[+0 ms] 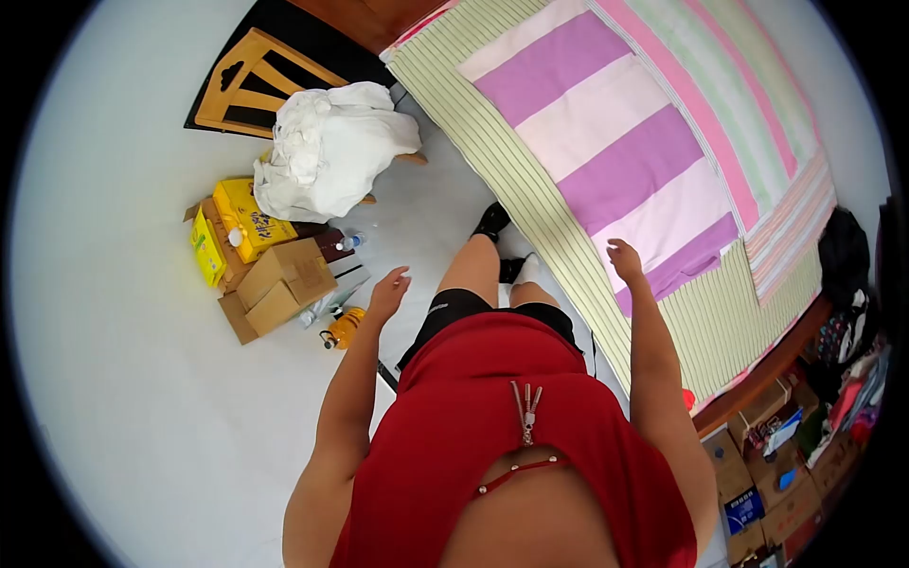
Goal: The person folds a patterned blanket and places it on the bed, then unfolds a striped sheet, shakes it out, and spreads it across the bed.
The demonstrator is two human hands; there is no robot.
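My left hand (388,292) hangs in the air over the floor, fingers apart and loosely bent, with nothing in it. Nearest to it is a bottle of orange liquid (345,328) on the floor. My right hand (624,260) is open too, fingers slightly curled, and holds nothing. Below it in the view lies a folded blanket with purple and white stripes (620,142) on the bed. I cannot tell whether the hand touches the blanket; it appears to hang above it.
Striped bedding (511,161) covers the bed on the right. White cloth (327,147) is heaped on a wooden chair (248,80). Beside the chair stand an open cardboard box (284,284), a yellow package (248,222) and a clear bottle (351,241). More boxes (791,511) fill the lower right.
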